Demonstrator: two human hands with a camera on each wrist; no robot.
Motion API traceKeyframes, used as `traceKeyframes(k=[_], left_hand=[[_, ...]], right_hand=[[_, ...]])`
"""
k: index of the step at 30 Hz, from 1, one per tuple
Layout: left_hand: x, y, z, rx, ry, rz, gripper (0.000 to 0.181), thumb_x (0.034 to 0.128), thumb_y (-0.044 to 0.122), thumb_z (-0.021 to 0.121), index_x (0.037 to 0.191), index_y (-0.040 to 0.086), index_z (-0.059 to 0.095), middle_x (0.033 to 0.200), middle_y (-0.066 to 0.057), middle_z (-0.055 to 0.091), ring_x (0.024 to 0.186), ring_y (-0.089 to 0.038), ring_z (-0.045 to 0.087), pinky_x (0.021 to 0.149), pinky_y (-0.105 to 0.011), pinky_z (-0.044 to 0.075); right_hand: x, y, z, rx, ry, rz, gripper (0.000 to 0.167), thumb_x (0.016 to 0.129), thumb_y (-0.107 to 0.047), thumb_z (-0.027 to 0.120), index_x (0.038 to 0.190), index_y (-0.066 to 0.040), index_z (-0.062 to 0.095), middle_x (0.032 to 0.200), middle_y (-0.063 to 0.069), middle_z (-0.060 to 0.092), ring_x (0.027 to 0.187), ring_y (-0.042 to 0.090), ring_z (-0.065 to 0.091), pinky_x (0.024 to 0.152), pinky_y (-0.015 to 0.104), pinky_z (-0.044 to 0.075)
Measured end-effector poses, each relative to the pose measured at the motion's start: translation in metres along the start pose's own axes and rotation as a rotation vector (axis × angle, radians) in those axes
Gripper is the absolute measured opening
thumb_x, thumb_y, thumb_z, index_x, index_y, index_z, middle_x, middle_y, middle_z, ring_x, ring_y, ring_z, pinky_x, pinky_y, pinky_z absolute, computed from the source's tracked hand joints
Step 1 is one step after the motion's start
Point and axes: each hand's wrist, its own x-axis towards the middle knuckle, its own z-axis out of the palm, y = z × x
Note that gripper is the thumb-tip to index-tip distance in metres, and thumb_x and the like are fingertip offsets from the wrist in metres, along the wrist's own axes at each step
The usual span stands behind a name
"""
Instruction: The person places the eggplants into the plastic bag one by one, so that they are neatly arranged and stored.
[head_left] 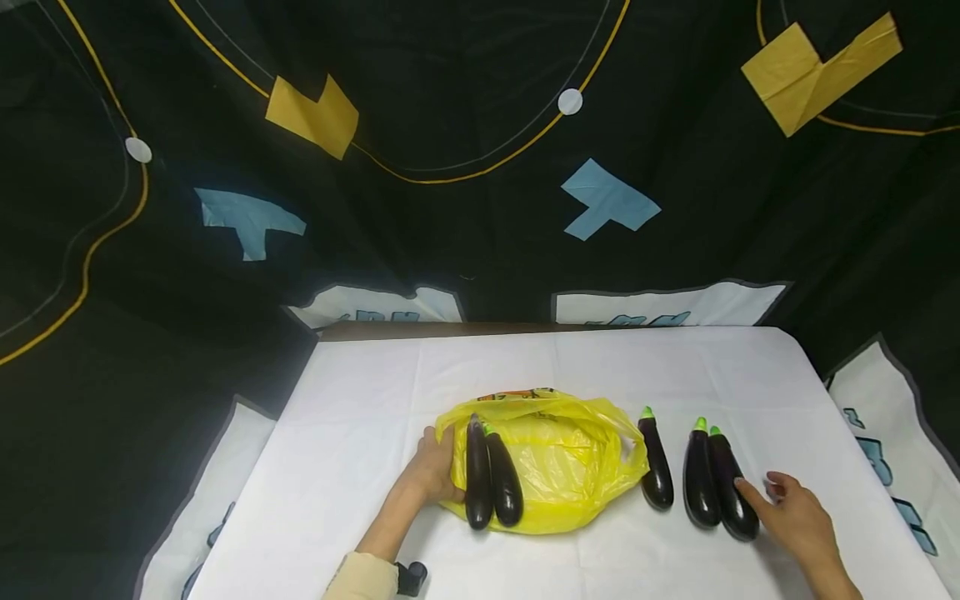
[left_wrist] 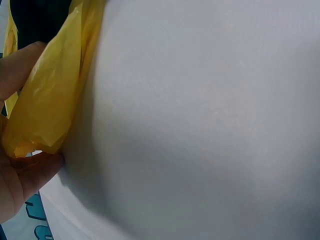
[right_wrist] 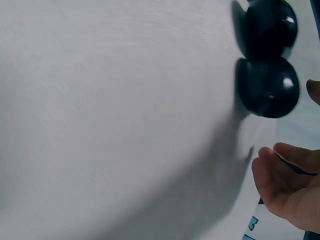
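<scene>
My left hand (head_left: pixel 431 468) grips the left rim of a yellow plastic bag (head_left: pixel 573 467); in the left wrist view the film (left_wrist: pixel 50 95) passes between thumb and fingers. Two dark eggplants, a left one (head_left: pixel 477 479) and a right one (head_left: pixel 505 483), lie side by side at the bag's left part. Right of the bag lies a single eggplant (head_left: pixel 657 467). Further right, an eggplant (head_left: pixel 701 479) lies against the rightmost eggplant (head_left: pixel 735 492). My right hand (head_left: pixel 798 518) is beside that last one, fingers loosely bent, holding nothing; whether the thumb touches it I cannot tell.
A white cloth (head_left: pixel 360 400) covers the table. Dark curtain (head_left: pixel 450 242) with yellow and blue shapes hangs behind it. A small black object (head_left: pixel 411 577) sits at my left wrist by the sleeve (head_left: pixel 363 577).
</scene>
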Motion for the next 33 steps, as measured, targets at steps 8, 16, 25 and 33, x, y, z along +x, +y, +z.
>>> traceKeyframes(k=[8, 16, 25, 33], left_hand=[[0.0006, 0.0002, 0.0020, -0.004, -0.005, 0.001, 0.121, 0.0437, 0.024, 0.094, 0.144, 0.000, 0.032, 0.112, -0.019, 0.039, 0.095, -0.029, 0.047, 0.088, -0.045, 0.049], [-0.0005, 0.0013, 0.0005, -0.005, -0.014, -0.004, 0.120, 0.0450, 0.024, 0.094, 0.145, 0.000, 0.031, 0.111, -0.017, 0.039, 0.094, -0.027, 0.046, 0.087, -0.043, 0.049], [-0.0008, 0.0009, -0.0003, -0.005, -0.004, 0.001, 0.120, 0.0451, 0.024, 0.094, 0.145, 0.000, 0.031, 0.109, -0.016, 0.037, 0.094, -0.027, 0.045, 0.087, -0.042, 0.049], [-0.0014, 0.0009, -0.0013, 0.002, -0.001, 0.005, 0.120, 0.0448, 0.024, 0.094, 0.144, 0.001, 0.031, 0.109, -0.016, 0.037, 0.093, -0.027, 0.045, 0.085, -0.042, 0.050]], right_hand=[[0.0015, 0.0029, 0.0067, 0.027, -0.077, -0.016, 0.084, 0.091, -0.061, 0.042, 0.120, 0.017, 0.047, 0.102, 0.031, 0.059, 0.094, 0.046, 0.055, 0.074, 0.052, 0.046], [0.0010, 0.0010, 0.0071, 0.019, -0.082, -0.048, 0.078, 0.093, -0.057, 0.043, 0.120, 0.015, 0.051, 0.106, 0.031, 0.060, 0.099, 0.049, 0.053, 0.077, 0.054, 0.045], [-0.0018, -0.0008, 0.0063, 0.015, -0.059, -0.046, 0.077, 0.093, -0.057, 0.042, 0.119, 0.014, 0.053, 0.106, 0.031, 0.060, 0.098, 0.049, 0.054, 0.075, 0.053, 0.046], [-0.0045, -0.0006, 0.0043, 0.024, -0.059, -0.024, 0.078, 0.092, -0.059, 0.043, 0.117, 0.015, 0.054, 0.102, 0.030, 0.061, 0.095, 0.047, 0.055, 0.073, 0.052, 0.046]])
